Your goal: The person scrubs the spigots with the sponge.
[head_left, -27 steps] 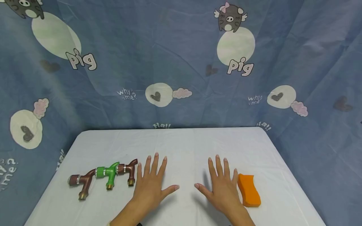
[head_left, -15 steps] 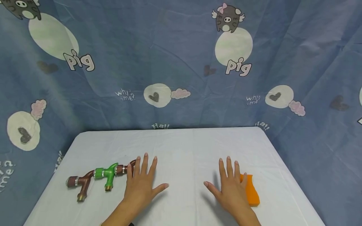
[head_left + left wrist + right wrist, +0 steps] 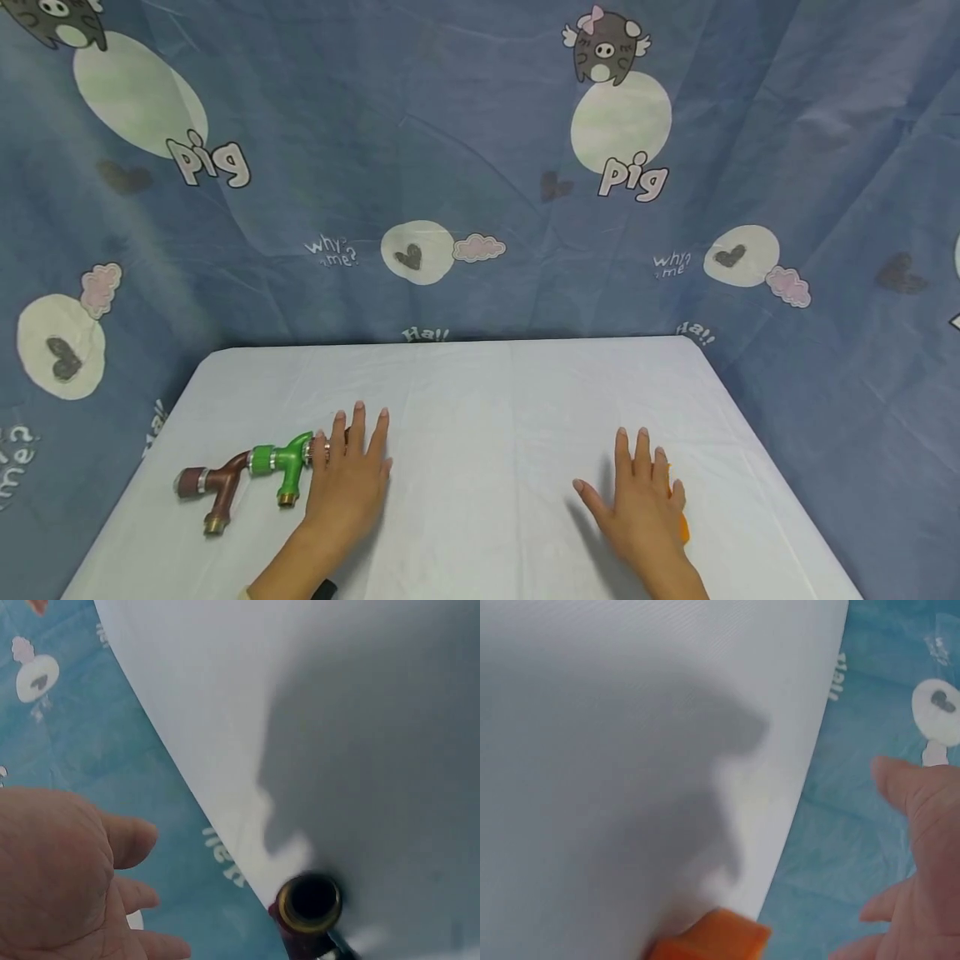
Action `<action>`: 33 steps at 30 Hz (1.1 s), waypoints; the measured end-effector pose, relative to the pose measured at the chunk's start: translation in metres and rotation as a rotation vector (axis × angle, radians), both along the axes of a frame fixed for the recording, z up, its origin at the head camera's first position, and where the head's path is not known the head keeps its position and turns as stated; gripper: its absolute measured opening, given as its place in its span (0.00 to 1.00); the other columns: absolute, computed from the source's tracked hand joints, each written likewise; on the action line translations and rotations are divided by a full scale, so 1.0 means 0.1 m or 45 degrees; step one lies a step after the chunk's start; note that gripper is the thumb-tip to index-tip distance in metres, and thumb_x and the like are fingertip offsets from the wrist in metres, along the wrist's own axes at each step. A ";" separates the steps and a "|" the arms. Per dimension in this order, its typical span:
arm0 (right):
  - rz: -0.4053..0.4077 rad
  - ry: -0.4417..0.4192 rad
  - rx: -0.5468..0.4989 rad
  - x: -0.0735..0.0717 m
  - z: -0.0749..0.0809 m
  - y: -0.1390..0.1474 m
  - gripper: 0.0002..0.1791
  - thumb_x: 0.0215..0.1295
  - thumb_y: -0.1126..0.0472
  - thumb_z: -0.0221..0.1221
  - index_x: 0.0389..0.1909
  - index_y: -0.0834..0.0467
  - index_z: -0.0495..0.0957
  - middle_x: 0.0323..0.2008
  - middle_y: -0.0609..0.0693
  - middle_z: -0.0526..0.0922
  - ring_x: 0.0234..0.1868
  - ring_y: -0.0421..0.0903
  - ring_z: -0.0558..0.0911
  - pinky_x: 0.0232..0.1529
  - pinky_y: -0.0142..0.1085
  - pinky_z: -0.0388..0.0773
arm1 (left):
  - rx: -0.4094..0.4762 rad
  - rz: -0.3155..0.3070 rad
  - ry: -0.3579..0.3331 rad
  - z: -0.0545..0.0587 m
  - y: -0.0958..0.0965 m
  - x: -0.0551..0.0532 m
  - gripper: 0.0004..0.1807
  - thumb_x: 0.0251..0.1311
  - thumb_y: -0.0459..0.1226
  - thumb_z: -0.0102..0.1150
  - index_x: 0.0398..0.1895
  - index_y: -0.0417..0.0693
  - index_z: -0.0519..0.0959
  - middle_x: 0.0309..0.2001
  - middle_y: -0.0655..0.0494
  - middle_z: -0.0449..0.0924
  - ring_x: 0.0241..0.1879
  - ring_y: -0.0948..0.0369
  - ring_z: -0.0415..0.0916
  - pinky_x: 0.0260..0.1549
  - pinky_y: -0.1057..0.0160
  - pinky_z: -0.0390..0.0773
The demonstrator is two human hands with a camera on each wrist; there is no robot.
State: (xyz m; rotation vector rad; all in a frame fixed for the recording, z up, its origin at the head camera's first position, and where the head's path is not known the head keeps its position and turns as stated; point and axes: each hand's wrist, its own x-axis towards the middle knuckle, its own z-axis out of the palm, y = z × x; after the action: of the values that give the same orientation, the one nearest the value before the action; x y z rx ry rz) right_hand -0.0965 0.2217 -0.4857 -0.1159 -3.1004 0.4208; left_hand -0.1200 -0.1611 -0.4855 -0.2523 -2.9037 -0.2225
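Observation:
My left hand (image 3: 347, 492) hovers over the right-hand brown tap (image 3: 327, 447), fingers extended and holding nothing; most of that tap is hidden under it. Just left of the hand lie a green tap (image 3: 288, 462) and another brown tap (image 3: 225, 483), in a row on the white table. In the left wrist view a tap's brass-rimmed end (image 3: 300, 927) shows below the fingers' shadow. My right hand (image 3: 639, 508) is spread above an orange block (image 3: 684, 529) that looks like a sponge, covering most of it. The right wrist view shows the block's end (image 3: 720, 937), apart from the hand.
A white cloth covers the table (image 3: 480, 392), whose far edge meets a blue printed curtain (image 3: 480, 167). The curtain also hangs along both sides. A black band (image 3: 325, 590) sits by the left wrist.
Both hands have moved outward, the left one leftward over the right-hand brown tap and the right one rightward over the orange block. The taps and block stay in place.

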 end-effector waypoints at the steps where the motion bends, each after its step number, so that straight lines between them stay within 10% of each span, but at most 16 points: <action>1: -0.012 -0.019 -0.003 0.00 -0.01 0.02 0.58 0.70 0.28 0.56 0.83 0.62 0.46 0.81 0.71 0.42 0.78 0.76 0.47 0.67 0.79 0.48 | 0.005 0.007 -0.003 0.00 -0.02 -0.02 0.38 0.71 0.40 0.64 0.79 0.39 0.63 0.77 0.27 0.54 0.76 0.28 0.48 0.69 0.24 0.49; 14: -0.125 -0.146 -0.032 0.05 -0.12 0.27 0.53 0.71 0.41 0.62 0.81 0.66 0.48 0.78 0.76 0.42 0.73 0.79 0.52 0.61 0.81 0.55 | 0.091 0.059 -0.103 -0.02 -0.29 -0.07 0.37 0.66 0.24 0.54 0.78 0.27 0.55 0.76 0.20 0.49 0.75 0.23 0.43 0.67 0.20 0.45; 24: -0.122 -0.172 -0.047 0.07 -0.15 0.33 0.49 0.72 0.46 0.63 0.80 0.69 0.50 0.76 0.78 0.47 0.65 0.78 0.67 0.51 0.77 0.70 | 0.029 0.063 -0.171 -0.03 -0.39 -0.09 0.49 0.53 0.28 0.76 0.72 0.16 0.57 0.69 0.15 0.59 0.70 0.25 0.59 0.68 0.31 0.63; 33: -0.124 -0.192 -0.029 0.07 -0.17 0.34 0.43 0.73 0.52 0.62 0.78 0.70 0.56 0.76 0.79 0.47 0.60 0.78 0.71 0.49 0.73 0.73 | -0.109 0.020 -0.100 -0.01 -0.47 -0.13 0.23 0.59 0.23 0.70 0.54 0.18 0.74 0.56 0.21 0.75 0.62 0.29 0.73 0.60 0.38 0.76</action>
State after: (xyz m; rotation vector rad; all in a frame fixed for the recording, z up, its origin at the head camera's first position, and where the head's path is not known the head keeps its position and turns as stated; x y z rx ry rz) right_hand -0.0897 0.2558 -0.5027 -0.3120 -3.2200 0.4650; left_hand -0.1328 -0.2077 -0.4864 -0.2401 -2.9957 -0.1084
